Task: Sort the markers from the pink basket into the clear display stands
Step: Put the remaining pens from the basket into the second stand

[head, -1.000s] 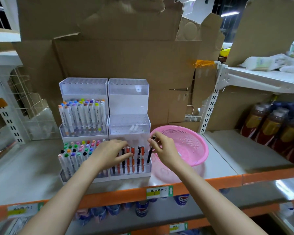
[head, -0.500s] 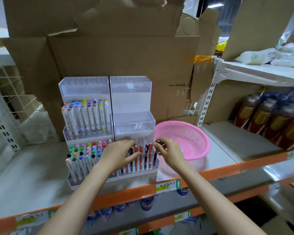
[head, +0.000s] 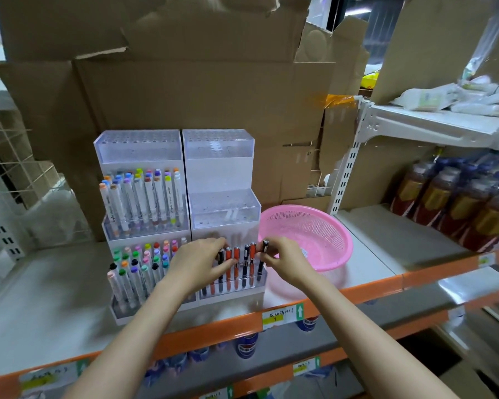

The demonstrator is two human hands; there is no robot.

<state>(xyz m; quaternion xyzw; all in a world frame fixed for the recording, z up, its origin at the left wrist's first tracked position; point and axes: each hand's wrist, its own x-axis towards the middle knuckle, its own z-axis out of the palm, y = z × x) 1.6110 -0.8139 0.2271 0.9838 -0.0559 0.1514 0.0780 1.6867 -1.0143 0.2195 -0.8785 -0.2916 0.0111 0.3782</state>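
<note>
Marker (head: 265,245), slim and black, stands in the front row of the right stand (head: 222,208), pinched near its cap by the right hand (head: 284,262). The left hand (head: 202,262) lies over the orange and black markers (head: 236,263) beside it; I cannot tell its grip. The basket (head: 323,226) looks emptied, so this is likely the last.

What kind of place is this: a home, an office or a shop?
Most likely a shop or its stockroom: paper labels on the orange shelf edge, rows of bottles, and clear display stands of markers.
</note>
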